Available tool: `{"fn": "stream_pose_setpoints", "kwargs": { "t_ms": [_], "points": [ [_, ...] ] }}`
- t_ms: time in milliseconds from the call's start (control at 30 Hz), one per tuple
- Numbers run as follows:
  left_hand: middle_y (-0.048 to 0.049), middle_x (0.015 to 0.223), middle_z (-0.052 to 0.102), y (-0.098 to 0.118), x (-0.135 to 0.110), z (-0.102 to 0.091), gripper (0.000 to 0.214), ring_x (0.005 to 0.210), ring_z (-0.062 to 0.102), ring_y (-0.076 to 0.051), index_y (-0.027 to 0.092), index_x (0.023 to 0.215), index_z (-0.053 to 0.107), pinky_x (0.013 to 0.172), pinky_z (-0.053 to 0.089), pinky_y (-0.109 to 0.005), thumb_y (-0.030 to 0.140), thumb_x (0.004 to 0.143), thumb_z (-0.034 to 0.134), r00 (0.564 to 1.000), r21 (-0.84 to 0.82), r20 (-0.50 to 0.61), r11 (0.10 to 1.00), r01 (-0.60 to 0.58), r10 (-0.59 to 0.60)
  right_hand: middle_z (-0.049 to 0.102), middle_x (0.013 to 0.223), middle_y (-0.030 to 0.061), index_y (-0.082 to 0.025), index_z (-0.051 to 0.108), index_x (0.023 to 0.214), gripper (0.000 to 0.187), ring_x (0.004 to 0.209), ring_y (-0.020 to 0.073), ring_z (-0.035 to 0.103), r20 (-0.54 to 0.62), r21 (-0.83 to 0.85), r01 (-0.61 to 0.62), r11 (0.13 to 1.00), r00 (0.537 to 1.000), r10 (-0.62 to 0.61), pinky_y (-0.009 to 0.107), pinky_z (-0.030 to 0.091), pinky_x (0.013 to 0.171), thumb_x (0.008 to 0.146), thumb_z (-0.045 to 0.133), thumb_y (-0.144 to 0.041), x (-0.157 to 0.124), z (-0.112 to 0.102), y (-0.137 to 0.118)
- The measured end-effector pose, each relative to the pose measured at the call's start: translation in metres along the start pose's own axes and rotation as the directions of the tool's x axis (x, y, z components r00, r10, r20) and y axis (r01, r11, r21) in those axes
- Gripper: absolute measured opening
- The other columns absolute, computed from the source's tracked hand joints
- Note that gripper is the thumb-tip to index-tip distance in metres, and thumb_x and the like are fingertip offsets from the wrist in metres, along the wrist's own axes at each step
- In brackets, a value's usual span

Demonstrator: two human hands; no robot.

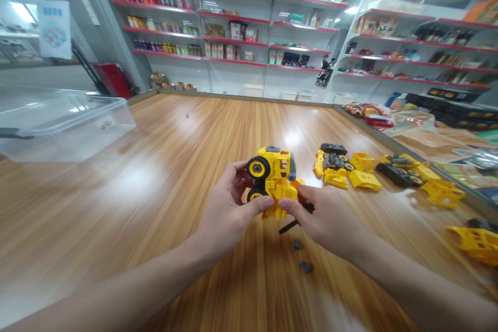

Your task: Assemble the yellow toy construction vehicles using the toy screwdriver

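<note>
Short of the far edge of the counter [210,135], left fingers [235,170] and right fingers [308,194] clamp the yellow toy vehicle [277,185], whose joined parts could pop apart under uneven squeezing.

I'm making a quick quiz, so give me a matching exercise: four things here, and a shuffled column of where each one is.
1. Toy vehicle
2. Plastic bin
3. Small grey pieces
4. Yellow toy parts

A. Right side of the tabletop
B. In left hand and right hand
C. At far left
D. Tabletop, lower middle of picture

Pairs: 1-B; 2-C; 3-D; 4-A
</note>
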State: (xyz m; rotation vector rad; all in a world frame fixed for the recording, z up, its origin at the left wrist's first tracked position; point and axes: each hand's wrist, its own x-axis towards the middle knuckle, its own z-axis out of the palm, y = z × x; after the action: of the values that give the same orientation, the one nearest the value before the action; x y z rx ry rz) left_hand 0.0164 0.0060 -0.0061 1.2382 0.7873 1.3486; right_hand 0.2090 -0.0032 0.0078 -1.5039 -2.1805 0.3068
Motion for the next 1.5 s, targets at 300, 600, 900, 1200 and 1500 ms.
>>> {"fn": "stream_pose_setpoints", "kwargs": {
  "t_ms": [300, 600, 900, 1200, 1500],
  "points": [
    [-0.0146, 0.111, 0.067, 0.000, 0.007, -0.007, 0.036, 0.086, 0.068, -0.022, 0.011, 0.114, 0.058, 0.067, 0.056, -0.031, 0.016, 0.079, 0.063, 0.906, -0.272, -0.021, 0.874, 0.403, -0.424, 0.070, 0.077, -0.0022, -0.023, 0.074, 0.081, 0.020, 0.070, 0.0137, 0.061, 0.012, 0.273, 0.056, 0.960, 0.998, -0.062, 0.026, 0.042, 0.063, 0.075, 0.079, -0.042, 0.007, -0.009, 0.007],
    [-0.0132, 0.106, 0.070, 0.000, 0.012, -0.008, 0.045, 0.079, 0.069, -0.023, 0.014, 0.119, 0.056, 0.058, 0.055, -0.032, 0.028, 0.078, 0.069, 0.885, -0.026, -0.038, 0.886, 0.464, -0.464, 0.071, 0.083, -0.0009, -0.021, 0.070, 0.083, 0.011, 0.076, 0.0145, 0.063, 0.109, 0.272, 0.113, 0.956, 0.983, -0.147, 0.027, 0.045, 0.071, 0.087, 0.068, -0.031, 0.010, -0.003, 0.011],
    [-0.0071, 0.093, 0.067, -0.021, 0.023, -0.028, 0.042, 0.084, 0.065, -0.019, 0.014, 0.119, 0.060, 0.074, 0.049, -0.029, 0.025, 0.079, 0.065, 0.910, 0.139, -0.330, 0.941, 0.310, -0.251, 0.067, 0.071, 0.0018, -0.021, 0.067, 0.083, 0.034, 0.065, 0.0170, 0.061, -0.078, -0.105, -0.029, 0.994, 0.997, 0.020, 0.028, 0.037, 0.059, 0.098, 0.045, -0.042, 0.013, -0.013, 0.016],
    [-0.0061, 0.091, 0.065, -0.017, 0.017, -0.025, 0.021, 0.079, 0.062, -0.018, 0.017, 0.099, 0.065, 0.071, 0.048, -0.030, 0.029, 0.082, 0.062, 0.977, 0.298, -0.187, 0.942, 0.157, -0.104, 0.065, 0.062, 0.0130, -0.017, 0.067, 0.063, 0.049, 0.055, 0.0255, 0.062, 0.034, -0.513, -0.296, 0.806, 0.931, 0.364, 0.030, 0.028, 0.046, 0.084, 0.055, -0.059, 0.016, -0.023, 0.043],
    [-0.0075, 0.103, 0.055, -0.003, 0.010, -0.020, 0.018, 0.098, 0.056, -0.021, 0.021, 0.098, 0.067, 0.083, 0.049, -0.036, 0.017, 0.084, 0.055, 0.978, 0.676, 0.002, 0.720, -0.154, 0.207, 0.065, 0.060, 0.0100, -0.018, 0.066, 0.060, 0.036, 0.056, 0.0238, 0.063, 0.111, -0.451, -0.232, 0.862, 0.944, 0.312, 0.029, 0.029, 0.047, 0.081, 0.063, -0.047, 0.016, -0.009, 0.049]
  ]
}}
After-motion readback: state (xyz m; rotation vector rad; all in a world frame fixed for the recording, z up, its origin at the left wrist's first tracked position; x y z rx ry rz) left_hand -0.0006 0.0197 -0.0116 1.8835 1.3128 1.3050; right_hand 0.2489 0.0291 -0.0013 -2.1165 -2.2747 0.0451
